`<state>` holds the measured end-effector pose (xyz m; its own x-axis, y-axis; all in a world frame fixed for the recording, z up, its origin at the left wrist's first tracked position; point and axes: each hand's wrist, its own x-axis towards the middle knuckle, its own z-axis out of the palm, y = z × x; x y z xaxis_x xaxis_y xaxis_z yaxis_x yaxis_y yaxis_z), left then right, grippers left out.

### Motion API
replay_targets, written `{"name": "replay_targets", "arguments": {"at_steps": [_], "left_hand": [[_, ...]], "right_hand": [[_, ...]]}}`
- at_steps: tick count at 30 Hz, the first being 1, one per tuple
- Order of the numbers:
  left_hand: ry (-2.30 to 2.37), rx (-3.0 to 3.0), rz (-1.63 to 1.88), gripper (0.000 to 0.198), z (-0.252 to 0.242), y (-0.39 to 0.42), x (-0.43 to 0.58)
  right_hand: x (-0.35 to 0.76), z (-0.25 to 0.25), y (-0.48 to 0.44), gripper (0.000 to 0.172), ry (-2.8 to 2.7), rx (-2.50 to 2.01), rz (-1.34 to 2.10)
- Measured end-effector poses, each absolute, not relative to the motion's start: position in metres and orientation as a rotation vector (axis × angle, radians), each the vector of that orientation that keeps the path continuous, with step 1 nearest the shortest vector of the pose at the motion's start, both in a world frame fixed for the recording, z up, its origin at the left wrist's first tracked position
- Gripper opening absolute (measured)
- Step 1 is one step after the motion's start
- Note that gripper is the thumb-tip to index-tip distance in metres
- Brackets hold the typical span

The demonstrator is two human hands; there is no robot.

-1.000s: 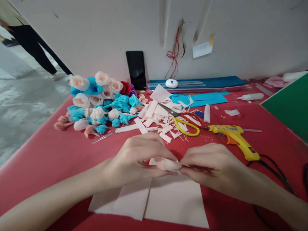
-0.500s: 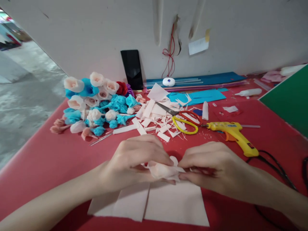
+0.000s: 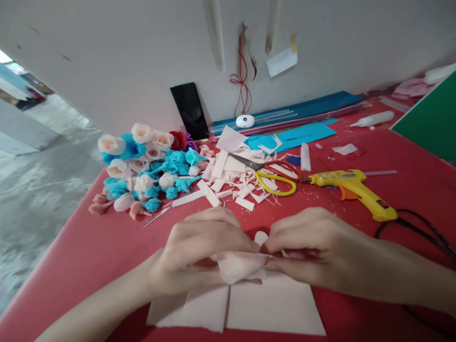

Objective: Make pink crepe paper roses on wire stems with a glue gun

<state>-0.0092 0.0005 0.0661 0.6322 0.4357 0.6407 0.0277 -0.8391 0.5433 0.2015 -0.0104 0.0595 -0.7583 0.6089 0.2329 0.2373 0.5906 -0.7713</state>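
Observation:
My left hand [image 3: 199,247] and my right hand [image 3: 313,247] meet over the red table [image 3: 78,251], both pinched on one crumpled piece of pale pink crepe paper [image 3: 240,266]. The paper bunches between my fingertips, and a small rounded tip of it pokes up between the hands. Under my hands lie flat sheets of the same pink paper [image 3: 263,308], side by side near the table's front edge.
A pile of pink, blue and red paper flowers [image 3: 149,164] lies at the left. Pink paper scraps [image 3: 231,183], scissors with yellow and red handles [image 3: 274,178], a yellow glue gun [image 3: 352,187] with black cord, blue sheets [image 3: 292,137], a green board [image 3: 431,128] and a black phone [image 3: 188,111] lie beyond.
My fingers have worked the pink paper into a fuller, more bunched shape. The view has tilted and shifted slightly; my hands stay in the same spot over the flat sheets.

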Motion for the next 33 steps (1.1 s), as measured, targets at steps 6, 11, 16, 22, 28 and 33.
{"name": "replay_targets", "arguments": {"at_steps": [6, 11, 16, 22, 28, 33], "left_hand": [[0.425, 2.398, 1.125, 0.018, 0.066, 0.000, -0.008], [0.445, 2.433, 1.135, 0.018, 0.067, 0.000, -0.010], [0.466, 2.394, 1.115, 0.025, 0.065, -0.001, -0.013], [0.451, 2.380, 1.096, 0.029, 0.061, -0.001, -0.012], [0.420, 2.368, 1.084, 0.042, 0.057, 0.000, -0.012], [0.390, 2.416, 0.960, 0.043, 0.056, 0.000, -0.016]], "right_hand": [[0.203, 0.057, -0.009, 0.011, -2.317, -0.678, 0.990], [0.203, 0.057, -0.010, 0.007, -2.306, -0.684, 0.938], [0.204, 0.056, -0.013, 0.008, -2.312, -0.699, 0.906], [0.203, 0.054, -0.013, 0.013, -2.326, -0.718, 0.928], [0.204, 0.056, -0.012, 0.012, -2.349, -0.767, 0.892], [0.206, 0.061, -0.013, 0.017, -2.370, -0.794, 0.854]]}}
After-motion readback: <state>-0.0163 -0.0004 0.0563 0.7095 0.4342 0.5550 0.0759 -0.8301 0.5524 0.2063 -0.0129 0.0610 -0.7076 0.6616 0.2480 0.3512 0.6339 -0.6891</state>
